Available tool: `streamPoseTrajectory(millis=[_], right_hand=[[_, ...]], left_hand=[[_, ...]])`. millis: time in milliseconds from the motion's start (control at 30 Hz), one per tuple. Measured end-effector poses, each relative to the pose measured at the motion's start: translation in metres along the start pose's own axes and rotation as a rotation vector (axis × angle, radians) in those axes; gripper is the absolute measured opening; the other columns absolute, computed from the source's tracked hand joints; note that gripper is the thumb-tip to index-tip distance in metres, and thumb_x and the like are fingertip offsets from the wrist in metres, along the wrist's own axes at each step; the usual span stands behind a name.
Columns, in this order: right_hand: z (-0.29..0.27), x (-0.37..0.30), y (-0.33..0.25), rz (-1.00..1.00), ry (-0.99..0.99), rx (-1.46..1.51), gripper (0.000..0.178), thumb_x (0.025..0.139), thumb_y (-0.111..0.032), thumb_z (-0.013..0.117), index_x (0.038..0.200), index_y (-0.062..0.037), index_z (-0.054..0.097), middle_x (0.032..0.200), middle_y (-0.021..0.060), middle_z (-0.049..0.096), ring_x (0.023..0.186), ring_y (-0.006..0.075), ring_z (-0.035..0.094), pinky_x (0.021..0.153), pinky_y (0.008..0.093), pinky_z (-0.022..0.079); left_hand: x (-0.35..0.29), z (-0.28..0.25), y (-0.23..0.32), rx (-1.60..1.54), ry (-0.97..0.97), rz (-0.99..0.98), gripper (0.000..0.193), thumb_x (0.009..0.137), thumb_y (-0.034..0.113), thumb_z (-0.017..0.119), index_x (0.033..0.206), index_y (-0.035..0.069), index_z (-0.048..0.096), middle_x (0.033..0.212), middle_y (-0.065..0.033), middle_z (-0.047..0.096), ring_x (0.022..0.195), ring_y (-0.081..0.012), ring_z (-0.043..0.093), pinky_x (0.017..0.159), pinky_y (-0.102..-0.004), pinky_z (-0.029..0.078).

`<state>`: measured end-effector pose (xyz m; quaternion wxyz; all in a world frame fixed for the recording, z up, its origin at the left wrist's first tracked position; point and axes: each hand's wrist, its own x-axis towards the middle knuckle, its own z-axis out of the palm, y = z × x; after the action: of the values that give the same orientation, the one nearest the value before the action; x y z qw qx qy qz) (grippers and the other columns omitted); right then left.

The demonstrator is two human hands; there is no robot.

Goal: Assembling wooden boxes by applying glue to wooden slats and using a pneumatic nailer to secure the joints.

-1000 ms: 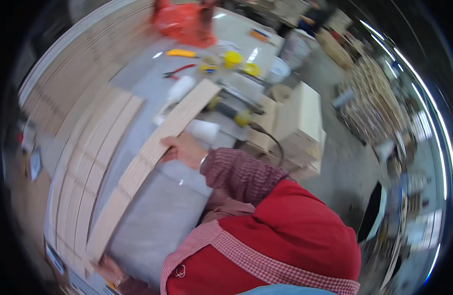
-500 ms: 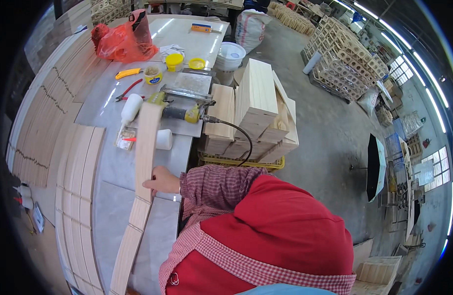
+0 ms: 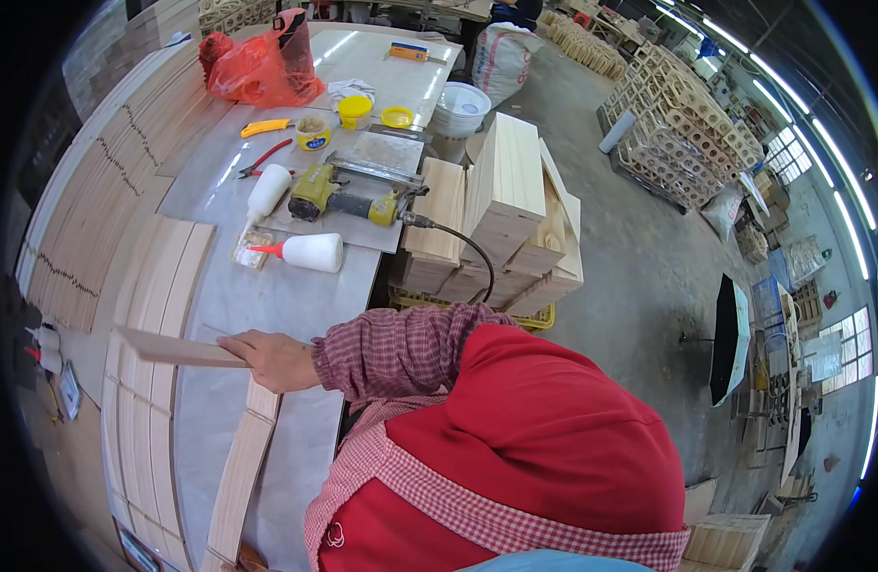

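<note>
My right hand [image 3: 279, 360] grips the end section of a long pale wooden strip, fingers on its top and side. That section [image 3: 183, 352] stands raised and points left, over other strips. The rest of the strip [image 3: 235, 477], crossed by grooves, runs down to the lower edge. Whether the raised section still joins it is hidden under my hand. Only a sliver of my left hand [image 3: 252, 557] shows at the lower edge, beside the strip; its fingers are out of sight. Several grooved strips [image 3: 139, 439] lie side by side to the left.
Past my right hand lie white glue bottles [image 3: 313, 253], a yellow-green air nailer [image 3: 348, 202] with a hose, red-handled pliers [image 3: 267, 157], a yellow knife [image 3: 265, 127] and tubs. Stacked wooden boxes [image 3: 504, 181] stand beside the table. A red bag [image 3: 263, 71] sits farther off.
The strip's end section has swung from pointing away along the table to pointing left, raised. My right hand has moved left with it. The nailer and a glue bottle are now uncovered.
</note>
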<state>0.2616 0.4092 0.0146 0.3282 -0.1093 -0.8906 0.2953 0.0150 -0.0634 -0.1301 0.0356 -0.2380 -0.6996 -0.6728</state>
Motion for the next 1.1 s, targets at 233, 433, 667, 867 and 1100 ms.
streamPoseTrajectory(millis=[233,433,667,867,1100], right_hand=[[-0.002,0.020,-0.007,-0.264,0.025,0.003,0.062,0.070,-0.011,0.058,0.129,-0.0061,0.042,0.111,0.0127,0.051,0.099,0.0299,0.050,0.088,0.0374,0.042],[0.001,0.032,-0.023,-0.446,-0.062,-0.044,0.058,0.061,-0.018,0.063,0.117,-0.0143,0.053,0.101,0.0099,0.051,0.092,0.0276,0.047,0.087,0.0399,0.038],[-0.008,0.026,-0.024,-0.429,-0.206,-0.158,0.057,0.057,-0.023,0.067,0.112,-0.0146,0.056,0.104,0.0097,0.050,0.096,0.0278,0.046,0.091,0.0422,0.035],[-0.001,0.021,-0.020,-0.484,-0.126,-0.200,0.051,0.056,-0.027,0.066,0.105,-0.0178,0.058,0.097,0.0071,0.052,0.091,0.0272,0.047,0.088,0.0427,0.034],[0.003,0.020,-0.031,-0.499,-0.193,-0.148,0.053,0.060,-0.032,0.067,0.109,-0.0152,0.055,0.101,0.0082,0.052,0.094,0.0275,0.047,0.090,0.0432,0.034]], left_hand=[[-0.035,0.069,0.059,0.152,0.048,0.018,0.040,0.093,0.026,0.057,0.113,-0.008,0.050,0.108,-0.0235,0.058,0.087,-0.0312,0.062,0.070,-0.0353,0.054],[-0.063,0.159,0.177,0.430,0.130,-0.258,0.039,0.094,0.025,0.056,0.118,-0.005,0.050,0.110,-0.0203,0.059,0.091,-0.0278,0.061,0.077,-0.0328,0.050],[-0.072,0.162,0.158,0.792,-0.155,0.028,0.041,0.092,0.024,0.059,0.123,-0.001,0.049,0.111,-0.0188,0.060,0.090,-0.0266,0.061,0.081,-0.0326,0.049],[-0.064,0.146,0.160,0.493,-0.125,-0.335,0.047,0.090,0.022,0.061,0.130,0.001,0.046,0.120,-0.0196,0.056,0.101,-0.0302,0.058,0.087,-0.0366,0.047],[-0.048,0.129,0.164,0.340,-0.281,-0.233,0.060,0.095,0.026,0.053,0.146,0.010,0.026,0.140,-0.0196,0.036,0.120,-0.0321,0.046,0.099,-0.0401,0.039]])
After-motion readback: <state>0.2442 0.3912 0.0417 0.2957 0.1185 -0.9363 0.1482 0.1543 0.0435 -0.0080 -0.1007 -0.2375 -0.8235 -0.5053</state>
